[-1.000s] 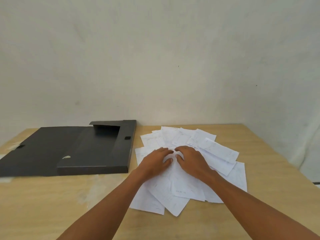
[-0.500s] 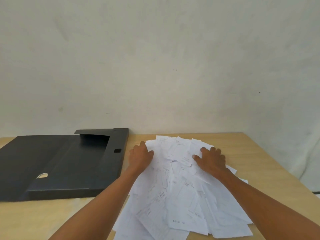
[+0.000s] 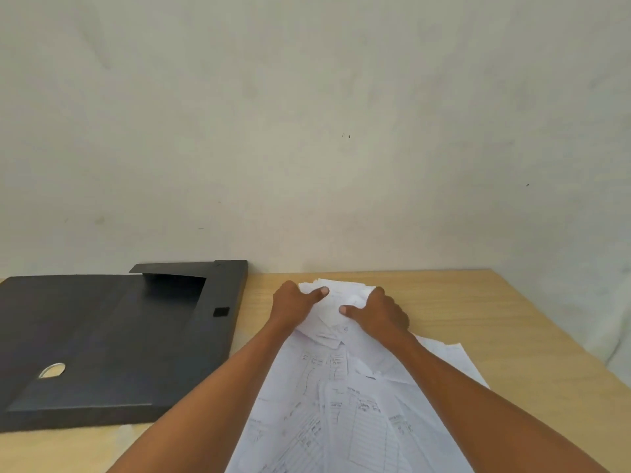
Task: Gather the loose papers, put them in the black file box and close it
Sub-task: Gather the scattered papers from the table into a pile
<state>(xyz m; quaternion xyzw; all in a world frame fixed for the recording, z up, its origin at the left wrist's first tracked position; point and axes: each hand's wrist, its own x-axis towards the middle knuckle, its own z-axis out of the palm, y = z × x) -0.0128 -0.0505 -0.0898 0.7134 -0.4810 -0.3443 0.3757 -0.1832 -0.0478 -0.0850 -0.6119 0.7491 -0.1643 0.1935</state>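
A heap of loose white papers point(image 3: 345, 397) with printed forms lies on the wooden table, running from the far middle toward me. My left hand point(image 3: 295, 305) and my right hand point(image 3: 377, 314) press in on the far end of the heap from both sides, thumbs on top, bunching the sheets between them. The black file box point(image 3: 112, 339) lies open and flat on the table to the left of the papers, with its flap point(image 3: 170, 268) up at the far end. Nothing is inside it.
The light wooden table point(image 3: 495, 336) ends at a pale wall behind and drops off at the right edge. A round finger hole point(image 3: 52, 370) shows in the box's near left part.
The hands spread to the far corners of the pile, then came together at its far end, squeezing the sheets inward. The papers now lie closer to me, and the view has tilted up.
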